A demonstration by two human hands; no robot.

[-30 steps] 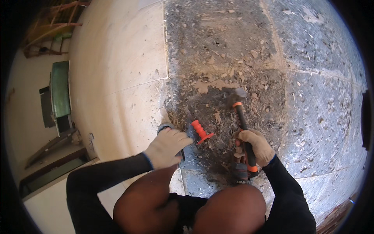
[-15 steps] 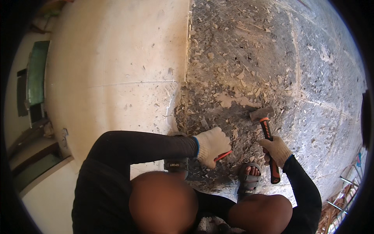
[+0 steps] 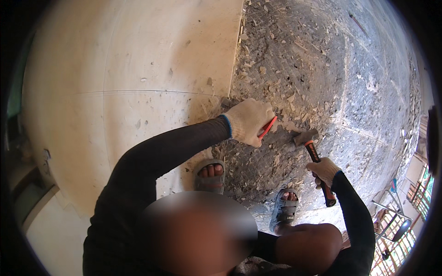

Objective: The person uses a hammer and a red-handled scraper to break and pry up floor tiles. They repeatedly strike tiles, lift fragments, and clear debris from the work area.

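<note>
Head view, right hand [image 3: 326,171] holding orange-marked hammer [image 3: 313,152], lettered sandal strap [image 3: 288,217]

Red-flanged tool [image 3: 268,128] mostly hidden by left hand [image 3: 250,121] (flange edge peeks out); left knee [image 3: 201,230] blurred.

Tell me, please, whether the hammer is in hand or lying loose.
In hand: the gloved right hand grips the hammer by its handle, with the metal head showing beyond it.
</note>
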